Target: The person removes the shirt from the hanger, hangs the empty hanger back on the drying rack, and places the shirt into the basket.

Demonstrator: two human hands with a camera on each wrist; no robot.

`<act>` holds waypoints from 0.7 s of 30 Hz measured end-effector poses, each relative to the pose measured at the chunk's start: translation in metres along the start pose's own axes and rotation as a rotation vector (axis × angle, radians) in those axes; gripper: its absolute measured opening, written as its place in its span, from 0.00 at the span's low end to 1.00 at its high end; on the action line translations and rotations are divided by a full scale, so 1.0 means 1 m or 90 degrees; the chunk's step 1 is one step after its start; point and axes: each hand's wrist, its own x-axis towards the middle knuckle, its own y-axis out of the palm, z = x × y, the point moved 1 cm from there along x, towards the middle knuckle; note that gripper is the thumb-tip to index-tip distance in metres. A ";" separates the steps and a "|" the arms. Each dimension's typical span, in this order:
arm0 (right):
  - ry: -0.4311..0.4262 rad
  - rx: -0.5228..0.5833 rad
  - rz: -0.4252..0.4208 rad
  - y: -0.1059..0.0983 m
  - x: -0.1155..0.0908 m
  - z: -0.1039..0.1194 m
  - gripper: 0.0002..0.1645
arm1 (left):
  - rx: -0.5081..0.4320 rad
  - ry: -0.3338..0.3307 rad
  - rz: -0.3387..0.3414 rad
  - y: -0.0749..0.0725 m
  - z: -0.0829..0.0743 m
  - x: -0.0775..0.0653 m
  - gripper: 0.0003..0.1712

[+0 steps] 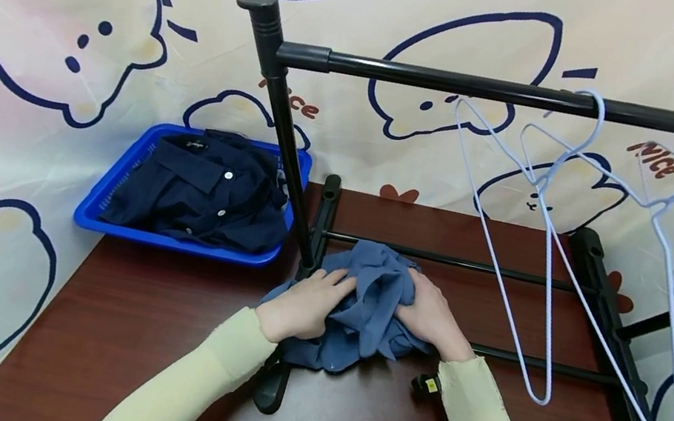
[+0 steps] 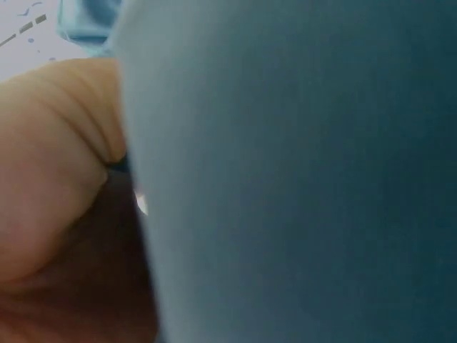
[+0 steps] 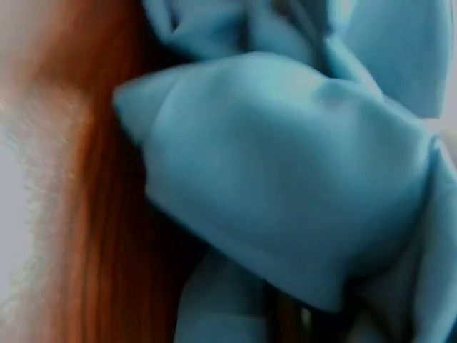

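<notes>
A bunched blue-grey garment (image 1: 369, 306) lies in loose folds at the left end of a black clothes rack, over part of its foot. My left hand (image 1: 305, 304) grips it from the left, fingers over the top folds. From the right, my right hand (image 1: 430, 311) holds the cloth, its fingertips hidden in the folds. Close up in the left wrist view, a panel of the garment (image 2: 293, 179) covers most of the picture beside part of the left hand (image 2: 50, 157). Folded-over garment cloth (image 3: 278, 164) fills the middle of the right wrist view.
A blue basket (image 1: 169, 241) with a navy buttoned garment (image 1: 206, 187) stands at the back left. Pale wire hangers (image 1: 547, 338) hang from the rack's top bar (image 1: 434, 79). The rack's left post (image 1: 287, 141) rises between basket and hands. Below is a brown table (image 1: 154, 329).
</notes>
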 end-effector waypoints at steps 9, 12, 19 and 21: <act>-0.018 0.136 -0.028 0.008 0.007 -0.003 0.20 | -0.020 -0.071 0.008 0.001 0.005 -0.009 0.49; -0.032 0.249 -0.030 0.005 0.003 -0.002 0.20 | -0.061 -0.059 -0.004 0.000 0.009 -0.013 0.52; -0.091 0.516 0.026 0.001 -0.011 0.018 0.23 | -0.206 0.090 -0.137 -0.009 0.025 -0.024 0.53; -0.108 0.566 0.042 0.003 -0.014 0.026 0.21 | -0.270 0.141 -0.183 -0.012 0.029 -0.027 0.52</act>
